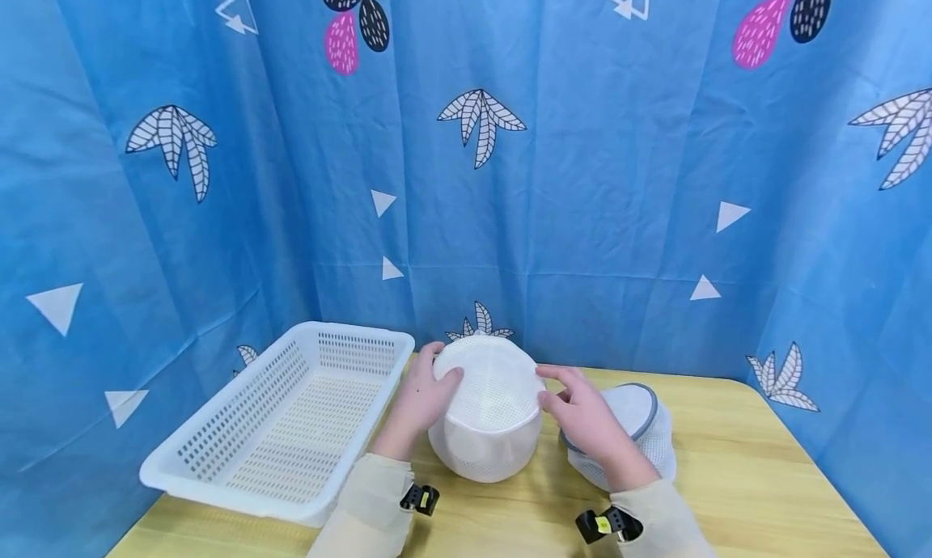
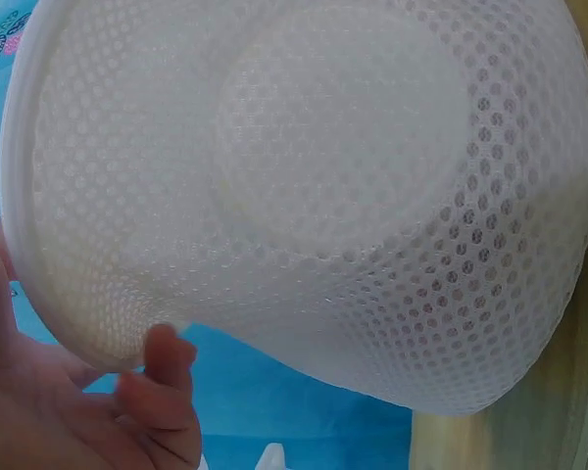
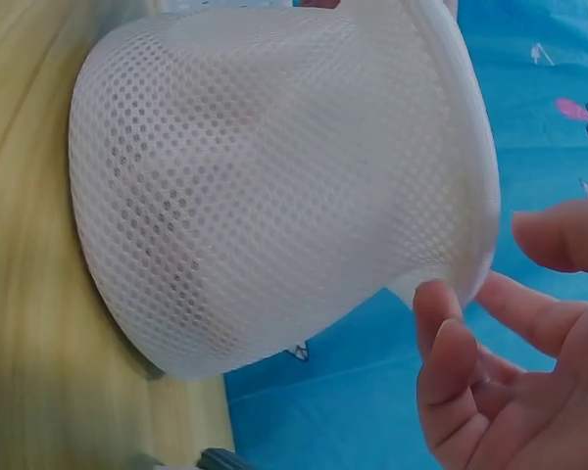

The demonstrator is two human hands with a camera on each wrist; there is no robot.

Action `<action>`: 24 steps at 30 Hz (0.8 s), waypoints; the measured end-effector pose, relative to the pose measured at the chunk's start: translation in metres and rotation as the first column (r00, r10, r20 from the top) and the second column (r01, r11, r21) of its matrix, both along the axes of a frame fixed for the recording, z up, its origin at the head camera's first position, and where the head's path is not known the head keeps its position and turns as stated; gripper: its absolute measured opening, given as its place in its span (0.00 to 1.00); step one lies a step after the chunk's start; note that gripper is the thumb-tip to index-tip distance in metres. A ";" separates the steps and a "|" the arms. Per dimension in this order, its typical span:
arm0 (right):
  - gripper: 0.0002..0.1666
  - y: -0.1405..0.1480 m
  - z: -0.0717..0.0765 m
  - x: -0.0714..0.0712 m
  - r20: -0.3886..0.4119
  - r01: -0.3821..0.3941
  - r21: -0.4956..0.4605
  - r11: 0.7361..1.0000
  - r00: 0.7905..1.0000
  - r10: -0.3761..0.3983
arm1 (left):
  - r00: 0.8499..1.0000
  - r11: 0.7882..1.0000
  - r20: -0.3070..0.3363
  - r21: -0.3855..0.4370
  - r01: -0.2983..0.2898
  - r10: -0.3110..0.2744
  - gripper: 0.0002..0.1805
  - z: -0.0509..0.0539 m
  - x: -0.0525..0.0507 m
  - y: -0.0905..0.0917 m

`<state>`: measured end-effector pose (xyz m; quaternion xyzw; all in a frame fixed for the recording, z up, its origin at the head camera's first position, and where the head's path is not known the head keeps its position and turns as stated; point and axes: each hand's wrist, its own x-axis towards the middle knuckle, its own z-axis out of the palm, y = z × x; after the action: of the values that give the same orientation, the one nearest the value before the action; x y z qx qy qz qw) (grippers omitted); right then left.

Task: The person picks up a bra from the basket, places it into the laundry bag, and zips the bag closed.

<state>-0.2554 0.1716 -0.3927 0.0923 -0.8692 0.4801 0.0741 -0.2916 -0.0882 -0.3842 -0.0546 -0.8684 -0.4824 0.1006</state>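
Note:
A white, rounded mesh laundry bag [image 1: 486,429] stands upright on the table between both hands, its pale piped rim facing up. At the left side of that rim, my left hand [image 1: 425,392] holds the edge, thumb over the top. The right hand [image 1: 582,412] has its fingertips on the opposite edge. In the left wrist view, curled fingers [image 2: 167,362] meet the rim of the mesh bag [image 2: 343,127]. On the right wrist view, fingers [image 3: 446,362] lie on both sides of the bag's [image 3: 274,186] rim, with the thumb slightly apart from it.
A white slotted plastic basket [image 1: 331,501] stands on the left of the wooden table [image 1: 757,477]. Behind and beneath the right forearm sits a second mesh bag [image 1: 658,437] with a grey-edged lid. A blue patterned curtain [image 1: 582,178] surrounds the table's back and sides.

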 end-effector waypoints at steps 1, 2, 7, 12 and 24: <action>0.24 0.001 0.002 0.000 -0.004 0.008 0.008 1.000 1.000 -0.008 | 1.000 1.000 -0.003 -0.004 0.003 -0.003 0.35 0.001 0.000 0.000; 0.24 0.001 0.003 0.000 -0.012 0.013 0.019 1.000 1.000 -0.013 | 1.000 1.000 -0.006 -0.007 0.006 -0.006 0.35 0.001 -0.001 -0.001; 0.23 0.003 0.009 -0.002 -0.069 0.019 0.062 0.998 0.998 -0.015 | 1.000 1.000 -0.008 -0.012 0.024 -0.024 0.35 0.002 -0.005 -0.003; 0.23 0.000 0.003 -0.003 -0.084 0.019 0.061 0.998 0.996 -0.014 | 0.998 0.997 -0.025 -0.048 0.056 -0.057 0.33 -0.006 -0.007 -0.011; 0.24 0.032 0.007 0.003 -0.276 0.076 0.149 0.986 0.961 -0.033 | 0.977 0.976 -0.113 -0.141 0.163 -0.180 0.34 -0.007 -0.002 -0.010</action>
<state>-0.2525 0.2033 -0.3858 0.1390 -0.8883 0.3900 0.1986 -0.2931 -0.0980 -0.3910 -0.1660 -0.8823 -0.4267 0.1090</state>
